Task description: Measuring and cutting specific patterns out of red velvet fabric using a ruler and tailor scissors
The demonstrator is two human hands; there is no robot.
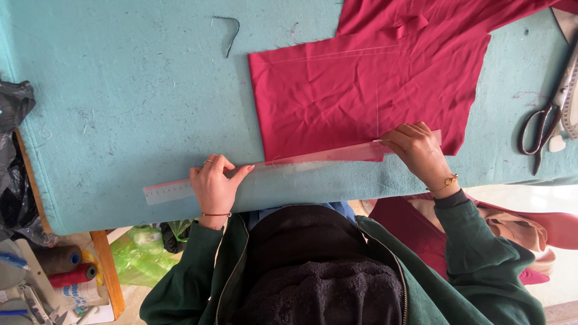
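Across the near edge of the teal felt-covered surface (120, 108) lies one long clear plastic ruler (289, 164), running from left to right and tilted slightly upward toward the right. One piece of crimson fabric (361, 90) is spread flat on the surface, its lower edge just under the right part of the ruler; more of the same red cloth bunches at the top edge of the view. One pair of dark-handled scissors (545, 123) rests at the far right, well apart from the ruler, beside a measuring tape. One short dark thread (232, 33) lies near the top. Below the surface at lower left, two thread spools show, one brown (59, 259) and one red (72, 275), next to a green plastic bag (141, 253).

Left hand (214, 188) presses down on the ruler's left part, palm flat, fingers spread forward over its edge, a ring on one finger and a thin red band at the wrist. Right hand (418, 153) bears on the ruler's right end over the fabric, fingers curled and tips pinching at the ruler's upper edge; whether it grips anything small there cannot be told. Both green sleeves reach forward, elbows bent.
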